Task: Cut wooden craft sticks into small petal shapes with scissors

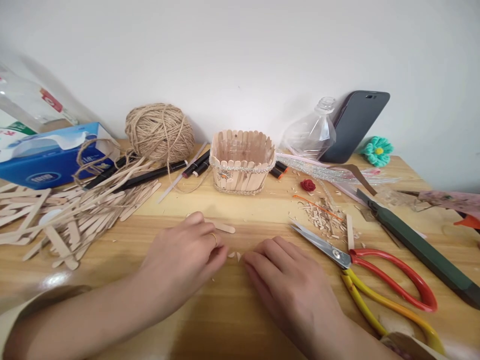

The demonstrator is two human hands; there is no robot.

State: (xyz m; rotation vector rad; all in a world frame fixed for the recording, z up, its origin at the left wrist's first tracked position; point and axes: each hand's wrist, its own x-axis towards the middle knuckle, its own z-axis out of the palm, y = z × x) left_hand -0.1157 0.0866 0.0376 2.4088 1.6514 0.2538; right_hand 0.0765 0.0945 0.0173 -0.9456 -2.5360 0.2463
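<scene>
My left hand [189,245], a ring on one finger, rests low over the table with its fingers curled in and closed; whatever may be between them is hidden. Just behind it lies a craft stick [221,226], partly covered by the fingers. To the right, my right hand [285,270] lies on the tabletop, fingertips drawn together, and I cannot make out anything in them. Small wood chips [234,255] sit in the gap between both hands, close to the right fingertips. Beyond the hands stands a small craft-stick basket [242,176] with a beaded trim.
Scissors [337,255] with red and yellow handles lie open at right, near a green utility knife [423,250] and wood scraps [324,220]. Loose craft sticks [90,220], a twine ball [161,132] and a blue tissue pack [56,162] fill the left. A phone [358,125] leans against the wall.
</scene>
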